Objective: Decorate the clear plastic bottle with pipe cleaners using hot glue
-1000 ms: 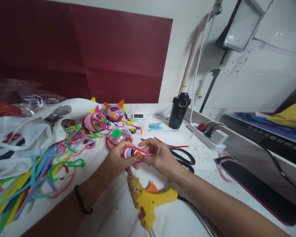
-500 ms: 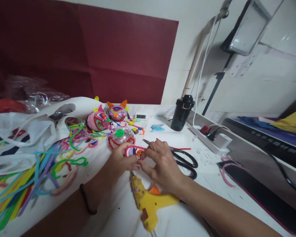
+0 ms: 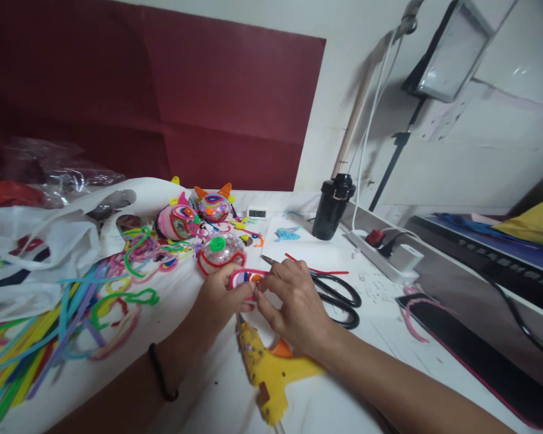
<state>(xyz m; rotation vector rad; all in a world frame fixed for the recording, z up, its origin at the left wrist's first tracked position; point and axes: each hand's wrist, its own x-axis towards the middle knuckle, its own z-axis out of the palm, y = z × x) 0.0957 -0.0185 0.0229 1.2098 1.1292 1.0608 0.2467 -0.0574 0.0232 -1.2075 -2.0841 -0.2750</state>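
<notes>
Both hands meet over the white table (image 3: 208, 386) on a small coiled pipe-cleaner piece (image 3: 245, 278) with pink, white, blue and orange rings. My left hand (image 3: 218, 299) pinches its left side. My right hand (image 3: 294, 301) pinches its right side, fingers curled close together. A yellow glue gun (image 3: 269, 371) lies on the table just below both hands. A clear ball (image 3: 220, 250) wrapped in red pipe cleaner with a green disc on top sits just behind the piece.
Loose coloured pipe cleaners (image 3: 67, 313) and a white plastic bag (image 3: 36, 253) fill the left. Two decorated balls (image 3: 194, 214), a small digital clock (image 3: 256, 212), a black bottle (image 3: 331, 206), black scissors (image 3: 339, 298), a power strip (image 3: 389, 253) and a dark pad (image 3: 475, 355) lie behind and right.
My right hand has closed in over the coiled piece, covering more of it. Both hands stay in the same place above the glue gun; the view shifted slightly.
</notes>
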